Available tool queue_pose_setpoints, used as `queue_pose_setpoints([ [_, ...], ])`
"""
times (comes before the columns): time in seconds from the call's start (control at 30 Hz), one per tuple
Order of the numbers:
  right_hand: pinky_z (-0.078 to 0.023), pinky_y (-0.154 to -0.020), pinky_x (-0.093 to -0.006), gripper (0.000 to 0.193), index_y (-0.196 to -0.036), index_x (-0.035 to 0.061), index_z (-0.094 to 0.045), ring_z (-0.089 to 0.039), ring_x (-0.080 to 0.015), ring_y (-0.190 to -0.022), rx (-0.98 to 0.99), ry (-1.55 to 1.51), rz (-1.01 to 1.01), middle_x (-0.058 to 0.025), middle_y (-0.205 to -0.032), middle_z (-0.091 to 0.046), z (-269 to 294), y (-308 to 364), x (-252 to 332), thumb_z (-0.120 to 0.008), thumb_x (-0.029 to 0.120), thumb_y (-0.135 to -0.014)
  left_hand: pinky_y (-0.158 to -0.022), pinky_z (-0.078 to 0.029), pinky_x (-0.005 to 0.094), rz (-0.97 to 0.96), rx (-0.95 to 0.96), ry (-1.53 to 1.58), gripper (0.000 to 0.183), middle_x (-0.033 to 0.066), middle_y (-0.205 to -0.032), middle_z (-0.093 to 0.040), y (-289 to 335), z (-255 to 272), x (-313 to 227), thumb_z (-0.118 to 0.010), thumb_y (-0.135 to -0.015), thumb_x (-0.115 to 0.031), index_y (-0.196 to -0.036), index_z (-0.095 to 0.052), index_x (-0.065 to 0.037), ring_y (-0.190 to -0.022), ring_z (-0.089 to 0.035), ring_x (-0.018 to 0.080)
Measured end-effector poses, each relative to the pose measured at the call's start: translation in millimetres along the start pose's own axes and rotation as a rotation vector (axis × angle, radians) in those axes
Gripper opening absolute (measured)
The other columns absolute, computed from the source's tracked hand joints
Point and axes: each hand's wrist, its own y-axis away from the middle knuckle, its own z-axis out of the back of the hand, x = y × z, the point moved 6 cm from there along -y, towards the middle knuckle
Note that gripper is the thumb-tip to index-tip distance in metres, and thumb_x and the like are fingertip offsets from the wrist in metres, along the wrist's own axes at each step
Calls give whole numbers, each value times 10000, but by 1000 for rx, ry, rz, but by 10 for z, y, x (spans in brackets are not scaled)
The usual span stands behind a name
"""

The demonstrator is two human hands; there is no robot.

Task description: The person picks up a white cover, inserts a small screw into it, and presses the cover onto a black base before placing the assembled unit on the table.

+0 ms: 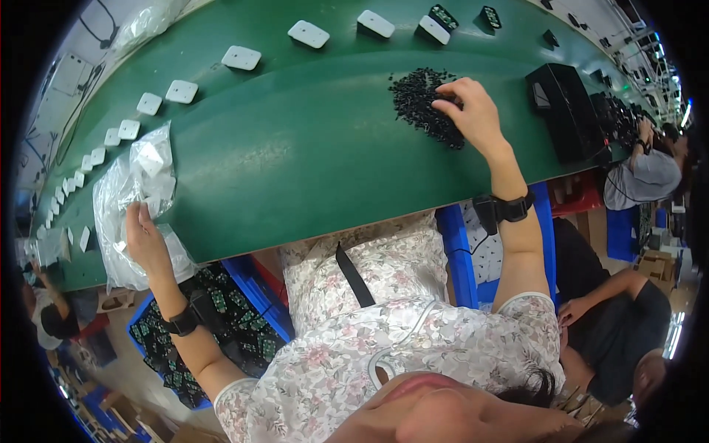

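A: Where is the pile of small black plastic pieces point(425, 103)?

B: It lies on the green belt surface point(310, 140), in the right part of it. The right hand point(473, 111) rests on the near-right edge of this pile. Its fingers point(448, 105) are bent down and drawn together into the pieces, as if pinching some, but I cannot tell how many it holds.

A: And the other hand?

B: The left hand point(146, 240) is far to the left of the pile, at the near edge of the surface. It is closed on a crumpled clear plastic bag point(136, 192), which has some white pieces inside.

A: What is behind the pile?

B: A curved row of white rounded square plastic covers point(241, 57) runs along the far side of the surface, from left of the pile to just behind it. To the right of the pile stands a black box-shaped device point(565, 107).

A: Something below the surface?

B: Yes. Far left of the pile, under the left wrist, a blue plastic crate point(244, 284) holds small green circuit boards point(221, 303). Both wrists carry a black strap band point(509, 209). Right of the pile another person in a grey shirt point(639, 177) works at the same surface.
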Motion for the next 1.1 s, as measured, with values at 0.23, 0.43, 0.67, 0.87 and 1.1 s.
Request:
queue_pose_setpoints([
  [0.23,-447,-730,-351,122,-796,61,-601,-533,-244,-845,11,52,105,-54,-840,-545,-202,10,130,-669,156,-762,-576,-493,337,-393,-30,132,197,96,-860,-632,-109,-339,-1412,-566,-867,-113,-1054,-605,-64,-691,-624,260],
  [0.43,-440,-707,-361,95,-768,61,-580,-534,-253,-816,-25,78,129,-64,-805,-539,-199,25,179,-647,127,-772,-653,-428,343,-592,52,119,293,24,-799,-537,68,-546,-2117,-704,-733,-237,-954,-595,-80,-775,-536,218],
  [0.67,-447,-665,-323,93,-815,36,-571,-561,-229,-759,-95,-117,21,-82,-797,-563,-54,-21,258,-630,108,-818,-748,-442,370,-615,258,327,212,72,-924,-572,99,-663,-1862,-640,-780,-75,-983,-581,-55,-941,-539,264],
  [0.87,-437,-608,-226,99,-892,8,-572,-542,-102,-671,74,-475,-143,-24,-782,-583,-164,-159,300,-607,99,-871,-670,-492,319,-147,363,718,322,130,-909,-609,-58,-624,-1974,-541,-840,24,-1145,-570,-78,-745,-604,270],
  [1.1,-442,-615,-207,124,-909,10,-579,-549,-84,-679,246,-1164,-304,-26,-760,-589,-339,-292,867,-602,130,-887,-491,-442,278,-124,388,1057,289,110,-794,-617,-131,-635,-2652,-564,-848,3,-1117,-608,-95,-507,-522,136],
])
